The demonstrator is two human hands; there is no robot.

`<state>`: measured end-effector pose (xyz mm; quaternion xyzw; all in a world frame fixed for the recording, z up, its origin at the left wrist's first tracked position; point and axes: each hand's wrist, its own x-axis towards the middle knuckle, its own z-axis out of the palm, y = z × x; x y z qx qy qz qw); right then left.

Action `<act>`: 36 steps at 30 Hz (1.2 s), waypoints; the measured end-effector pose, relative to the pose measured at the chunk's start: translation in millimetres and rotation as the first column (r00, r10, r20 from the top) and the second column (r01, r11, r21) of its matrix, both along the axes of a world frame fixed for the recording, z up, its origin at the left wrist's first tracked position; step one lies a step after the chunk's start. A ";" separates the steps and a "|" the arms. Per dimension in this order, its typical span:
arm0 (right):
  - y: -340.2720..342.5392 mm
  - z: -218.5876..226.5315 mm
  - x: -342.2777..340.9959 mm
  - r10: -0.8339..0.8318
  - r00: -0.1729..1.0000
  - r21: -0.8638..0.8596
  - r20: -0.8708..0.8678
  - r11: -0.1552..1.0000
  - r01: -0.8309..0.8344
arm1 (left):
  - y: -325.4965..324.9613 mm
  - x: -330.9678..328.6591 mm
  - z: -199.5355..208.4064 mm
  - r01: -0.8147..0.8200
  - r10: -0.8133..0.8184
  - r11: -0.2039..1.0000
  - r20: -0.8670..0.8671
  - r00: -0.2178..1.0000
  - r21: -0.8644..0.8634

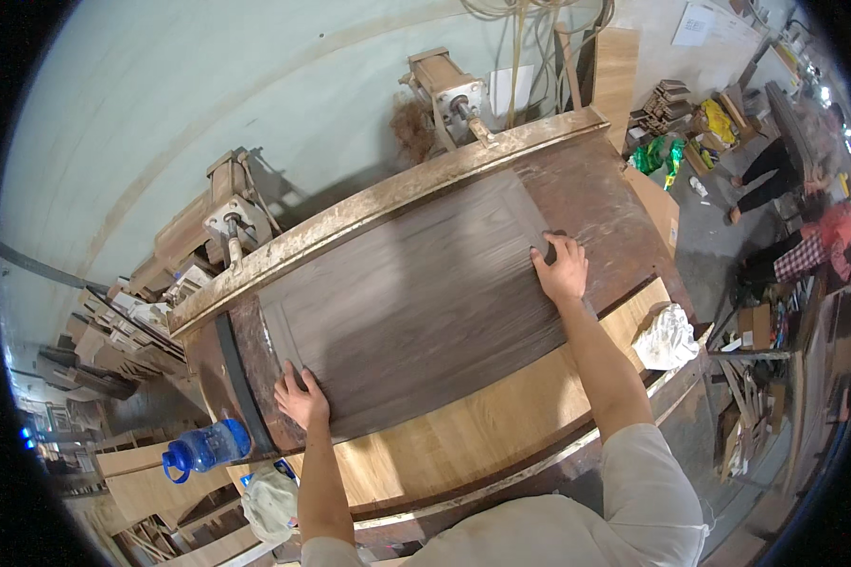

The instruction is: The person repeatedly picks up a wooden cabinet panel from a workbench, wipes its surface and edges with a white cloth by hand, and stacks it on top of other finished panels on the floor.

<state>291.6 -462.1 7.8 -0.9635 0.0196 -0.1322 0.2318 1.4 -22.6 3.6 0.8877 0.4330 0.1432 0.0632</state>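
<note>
A grey-brown wood-grain panel (425,302), framed like a cabinet door, lies flat on the brown bed of a clamping press, its far edge close to a long pale clamp bar (388,203). My left hand (303,399) grips its near left corner, thumb and fingers bent over the edge. On the opposite side my right hand (563,268) holds the right edge, fingers curled at the rim. The panel's grain looks slightly smeared. Along the near side runs a lighter wood board (463,430), under my right forearm.
Two air cylinders (236,222) (454,90) stand behind the bar. A blue water bottle (208,448) lies at the left, near a pale cloth bundle (272,506). A crumpled white bag (667,337) sits at the right corner. Other people (785,161) are at far right.
</note>
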 end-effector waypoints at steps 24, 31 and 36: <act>2.4 -3.2 11.3 -0.072 0.986 -0.047 -0.149 0.997 0.066 | 4.9 3.0 -0.6 -0.022 0.023 0.999 0.016 1.000 -0.046; -2.0 5.8 29.5 -0.133 0.900 0.022 -0.415 0.987 0.156 | 25.8 23.5 20.9 -0.179 0.204 0.888 0.013 0.979 -0.423; -19.7 6.8 34.1 0.021 0.943 0.318 -0.332 0.944 0.091 | 57.0 -12.8 -0.1 -0.027 0.363 0.772 0.405 0.839 -0.636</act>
